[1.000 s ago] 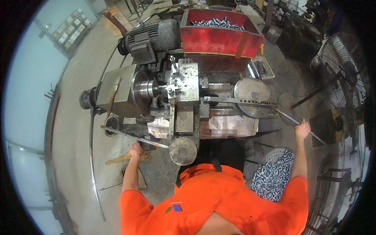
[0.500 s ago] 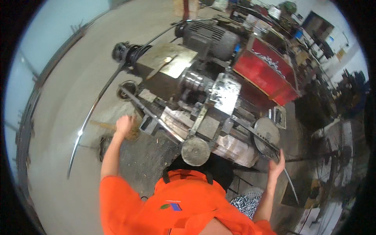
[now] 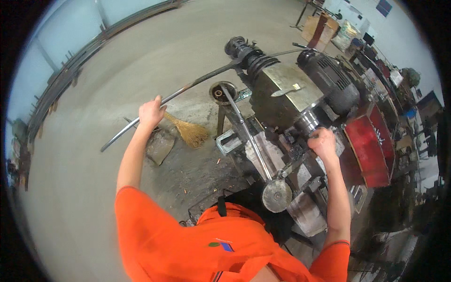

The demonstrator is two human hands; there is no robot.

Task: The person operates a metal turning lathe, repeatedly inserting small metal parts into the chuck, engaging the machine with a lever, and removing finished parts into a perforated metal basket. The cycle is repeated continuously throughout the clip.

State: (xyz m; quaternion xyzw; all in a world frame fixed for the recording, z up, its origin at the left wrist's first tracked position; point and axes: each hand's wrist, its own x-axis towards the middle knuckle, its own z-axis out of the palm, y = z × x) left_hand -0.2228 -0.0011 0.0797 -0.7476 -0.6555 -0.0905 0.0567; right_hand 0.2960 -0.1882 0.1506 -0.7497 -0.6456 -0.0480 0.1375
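Note:
My left hand (image 3: 151, 113) is closed around a long, smooth metal bar (image 3: 123, 134), which runs out of the back end of the machine (image 3: 287, 94) and slants down to the left. My right hand (image 3: 323, 143) is at the machine's shiny cylindrical chuck (image 3: 308, 121), its fingers bent together just in front of it. Whatever those fingers grip, if anything, is hidden. Between my arms stand a round metal handwheel disc (image 3: 276, 195) and a slanting steel lever (image 3: 252, 141).
A dark electric motor (image 3: 329, 77) sits behind the machine, and a red metal bin (image 3: 367, 150) stands right of it. A straw broom (image 3: 191, 133) and a dustpan (image 3: 160, 146) lie on the floor at left. A flat tool (image 3: 288, 90) rests on the machine's top.
My view has turned left. My left hand has come onto the metal bar. My right hand has left the long lever at the right and moved to the chuck.

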